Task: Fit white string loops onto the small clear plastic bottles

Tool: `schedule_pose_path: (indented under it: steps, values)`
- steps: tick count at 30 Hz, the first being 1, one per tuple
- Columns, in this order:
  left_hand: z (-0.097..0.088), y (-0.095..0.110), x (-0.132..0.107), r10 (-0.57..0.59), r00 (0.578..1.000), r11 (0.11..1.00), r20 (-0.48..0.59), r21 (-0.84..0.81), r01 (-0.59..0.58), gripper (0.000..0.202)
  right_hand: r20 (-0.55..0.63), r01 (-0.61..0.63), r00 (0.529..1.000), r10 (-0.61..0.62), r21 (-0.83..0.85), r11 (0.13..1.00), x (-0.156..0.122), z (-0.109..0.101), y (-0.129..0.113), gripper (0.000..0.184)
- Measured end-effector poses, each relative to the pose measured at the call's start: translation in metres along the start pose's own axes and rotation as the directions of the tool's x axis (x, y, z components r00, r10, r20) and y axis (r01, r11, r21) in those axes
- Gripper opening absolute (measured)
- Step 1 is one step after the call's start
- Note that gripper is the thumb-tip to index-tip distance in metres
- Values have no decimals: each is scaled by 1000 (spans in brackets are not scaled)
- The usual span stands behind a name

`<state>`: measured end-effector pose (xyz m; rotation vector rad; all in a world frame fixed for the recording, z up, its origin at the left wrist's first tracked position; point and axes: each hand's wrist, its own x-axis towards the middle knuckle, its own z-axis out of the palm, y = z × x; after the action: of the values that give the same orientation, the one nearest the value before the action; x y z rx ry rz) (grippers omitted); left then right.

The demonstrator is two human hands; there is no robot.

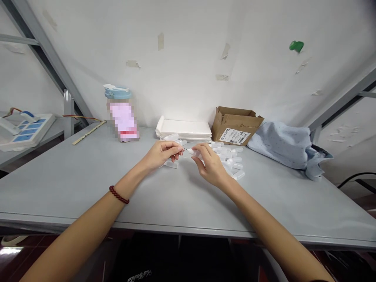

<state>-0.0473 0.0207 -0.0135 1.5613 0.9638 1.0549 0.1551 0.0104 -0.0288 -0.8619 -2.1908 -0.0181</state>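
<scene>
My left hand (162,153) and my right hand (209,164) meet above the middle of the grey table (88,184). Both are pinched closed on a small clear plastic tube (188,152) held between them. Another clear tube (171,164) lies on the table under my left hand. A pile of several similar clear tubes (232,159) lies just right of my right hand. A red bead bracelet (119,194) sits on my left wrist.
A stack of white sheets (185,129) lies by the wall behind the hands. An open cardboard box (235,125) and a light blue cloth (286,147) are to the right. A blue-lidded jar (122,113) stands at the left.
</scene>
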Motion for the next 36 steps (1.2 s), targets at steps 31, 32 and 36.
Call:
schedule_pose_path:
  steps: [31,32,36]
  values:
    - [-1,-3,0,29,999,1000,29,4,-29,21,13,39,999,-39,-19,999,0,-3,1,19]
    - [0,-2,0,30,999,999,30,16,-31,21,15,49,999,-48,-26,998,0,-3,2,19]
    - [3,2,-2,46,998,995,43,85,-50,22,35,81,996,-79,-75,994,-2,-3,3,21]
